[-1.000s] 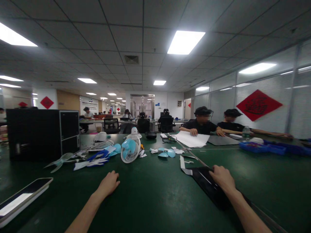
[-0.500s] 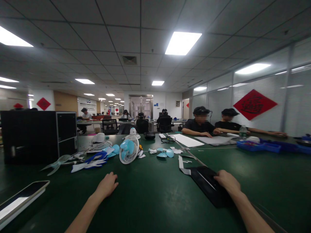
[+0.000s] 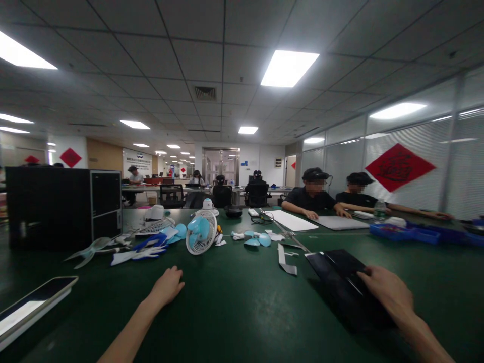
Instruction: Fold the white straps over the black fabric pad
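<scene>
My right hand (image 3: 389,292) pinches the near right edge of a flat, glossy black sheet (image 3: 340,275), folder-like, whose exact kind I cannot make out. The sheet tilts over the right side of the green table (image 3: 242,317), its far end raised off the surface. My left hand (image 3: 169,285) rests on the table left of centre, fingers curled in, with nothing visible in it. A bent grey-white strip (image 3: 286,262) lies left of the black sheet. Beyond my left hand stand a small white fan with blue blades (image 3: 200,232) and a pair of blue-and-white gloves (image 3: 139,252).
A black computer case (image 3: 49,206) stands at the left, a phone-like device (image 3: 38,307) nearer. Loose blue fan blades (image 3: 257,238) lie mid-table. Blue trays (image 3: 408,232) and a bottle (image 3: 379,210) are at the right. Two people sit there, one with hands on a light grey board (image 3: 340,223).
My right hand has moved right with the black sheet, lifting its far end away from the grey-white strip. My left hand stays in place. A person opposite has shifted their hands on the board.
</scene>
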{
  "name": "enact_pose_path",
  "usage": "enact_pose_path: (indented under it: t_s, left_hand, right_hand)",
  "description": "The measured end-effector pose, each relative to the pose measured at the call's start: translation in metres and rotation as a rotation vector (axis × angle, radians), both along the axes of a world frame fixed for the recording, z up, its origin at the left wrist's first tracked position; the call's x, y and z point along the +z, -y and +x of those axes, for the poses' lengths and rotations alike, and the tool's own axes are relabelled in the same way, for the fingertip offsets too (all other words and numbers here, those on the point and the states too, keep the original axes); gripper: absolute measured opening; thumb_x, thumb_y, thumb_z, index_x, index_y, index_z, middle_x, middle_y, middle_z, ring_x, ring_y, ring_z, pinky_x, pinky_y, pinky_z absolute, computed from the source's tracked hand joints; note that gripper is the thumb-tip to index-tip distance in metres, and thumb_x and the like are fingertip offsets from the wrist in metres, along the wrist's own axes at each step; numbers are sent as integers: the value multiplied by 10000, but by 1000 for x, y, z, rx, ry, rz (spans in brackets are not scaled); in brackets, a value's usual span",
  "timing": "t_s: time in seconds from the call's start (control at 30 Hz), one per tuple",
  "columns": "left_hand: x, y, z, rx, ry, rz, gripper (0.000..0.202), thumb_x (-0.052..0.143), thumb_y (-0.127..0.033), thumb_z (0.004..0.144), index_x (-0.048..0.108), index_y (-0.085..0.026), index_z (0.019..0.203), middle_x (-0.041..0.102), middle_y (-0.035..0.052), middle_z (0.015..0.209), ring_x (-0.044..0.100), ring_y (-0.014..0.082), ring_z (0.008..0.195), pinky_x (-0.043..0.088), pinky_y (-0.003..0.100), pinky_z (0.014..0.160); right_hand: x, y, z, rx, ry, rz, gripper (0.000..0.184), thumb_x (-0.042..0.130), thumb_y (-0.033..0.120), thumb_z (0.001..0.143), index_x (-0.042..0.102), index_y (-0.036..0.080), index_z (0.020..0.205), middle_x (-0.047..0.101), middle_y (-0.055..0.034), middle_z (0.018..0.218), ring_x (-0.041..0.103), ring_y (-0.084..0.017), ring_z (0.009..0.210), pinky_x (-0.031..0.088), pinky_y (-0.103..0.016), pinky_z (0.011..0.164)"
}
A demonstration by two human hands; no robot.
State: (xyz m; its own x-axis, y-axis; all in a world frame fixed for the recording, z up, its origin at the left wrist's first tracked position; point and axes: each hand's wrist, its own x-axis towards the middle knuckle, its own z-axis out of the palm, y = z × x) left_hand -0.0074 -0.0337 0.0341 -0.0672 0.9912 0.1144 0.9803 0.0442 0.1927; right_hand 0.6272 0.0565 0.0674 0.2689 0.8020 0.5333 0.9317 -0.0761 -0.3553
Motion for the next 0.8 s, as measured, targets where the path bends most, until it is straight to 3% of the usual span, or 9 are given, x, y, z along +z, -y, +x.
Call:
enact_pose_path:
  t_s: [0.1,0.2,0.4,0.57,0.8]
  left_hand:
    - [1,-1,3,11,-27,2,278,502,-285,831,642,-139,1021,588,135,1153,566,246,1042,447,327,862]
    - [1,-2,3,13,-25,-5,278,504,-289,833,641,-143,1026,586,133,1158,565,245,1041,450,328,860]
    - [-1,-1,-1,7,16,-22,285,510,-310,837,633,-166,1051,579,116,1176,562,239,1044,466,315,836]
    - [-8,-6,-6,3,20,14,307,526,-320,827,640,-168,1068,583,108,1160,558,234,1038,454,321,859]
    - [-12,-15,3,-81,137,129,426,452,-423,866,602,-162,1168,574,99,1202,522,221,1125,392,322,981]
  right_hand:
    - [16,11,-27,115,8,-79,346,496,404,776,736,169,857,726,-166,971,670,-322,880,504,-397,746]
    - [24,16,-76,357,-17,-91,341,527,402,769,731,178,925,718,-115,1010,655,-266,934,488,-337,832]
    - [14,21,-196,748,62,-214,262,580,314,767,734,171,922,702,-83,946,625,-220,883,457,-301,793]
    - [1,20,-270,910,130,-324,249,623,256,746,746,161,941,700,-82,952,631,-204,840,453,-268,747]
    - [-16,15,-328,1018,171,-352,267,654,270,749,747,171,980,715,-76,970,645,-207,861,462,-251,750]
